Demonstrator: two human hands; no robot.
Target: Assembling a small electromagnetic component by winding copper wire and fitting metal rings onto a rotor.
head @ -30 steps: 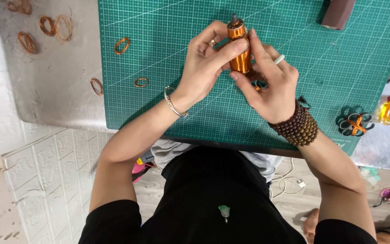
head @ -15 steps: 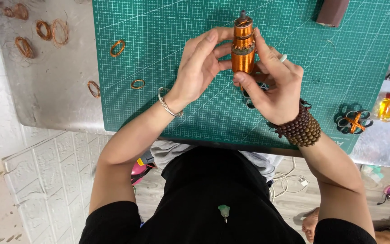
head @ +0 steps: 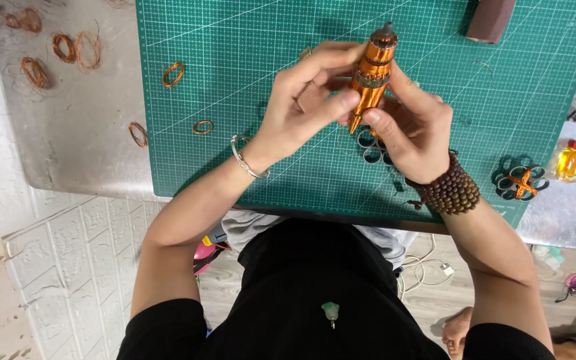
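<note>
I hold a slim orange, copper-wound metal cylinder with a dark tip [head: 371, 77] upright above the green gridded cutting mat [head: 248, 73], its lower end tapering down between my two hands. My left hand [head: 301, 110] curls around it from the left, thumb and forefinger pinching its lower part, the other fingers arched over toward the upper shaft. My right hand [head: 411, 130] closes on it from the other side, thumb pressed against the narrow bottom end, fingers wrapped behind the body. A thin silver bangle [head: 247, 160] sits on my left wrist and a brown wooden bead bracelet [head: 449, 190] on my right. Just beneath my hands a cluster of small dark rings [head: 371, 148] lies on the mat. Farther right rests a dark flower-shaped ring cluster with an orange cross [head: 520, 180], beside a small yellow bottle with a red cap [head: 571, 160]. Loose copper wire coils [head: 173, 73] lie to the left, some on the mat, others on the grey metal tabletop [head: 81, 153].
</note>
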